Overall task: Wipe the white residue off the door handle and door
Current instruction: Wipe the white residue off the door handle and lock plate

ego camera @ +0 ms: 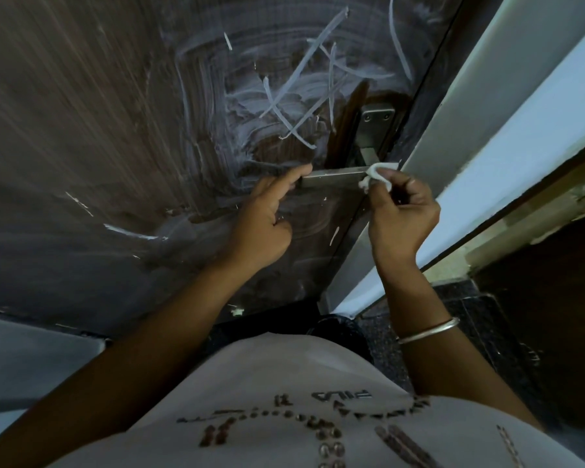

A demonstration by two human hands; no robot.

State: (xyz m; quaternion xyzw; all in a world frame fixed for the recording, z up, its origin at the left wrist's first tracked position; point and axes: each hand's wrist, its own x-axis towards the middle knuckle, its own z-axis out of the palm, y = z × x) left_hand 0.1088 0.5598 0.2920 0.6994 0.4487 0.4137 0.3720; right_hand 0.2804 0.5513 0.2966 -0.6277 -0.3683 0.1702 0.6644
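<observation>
While left hand (264, 221) steadies handle (335, 175), cloth (377, 175) wipes beside.

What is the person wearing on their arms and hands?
Both forearms are bare, with no sleeves showing and no gloves on the left hand or right hand. A thin silver bangle circles the right forearm. No rings or watch are visible.

"fila" stands upside down on the person's pale shirt (284, 383); other marks unreadable.
</observation>
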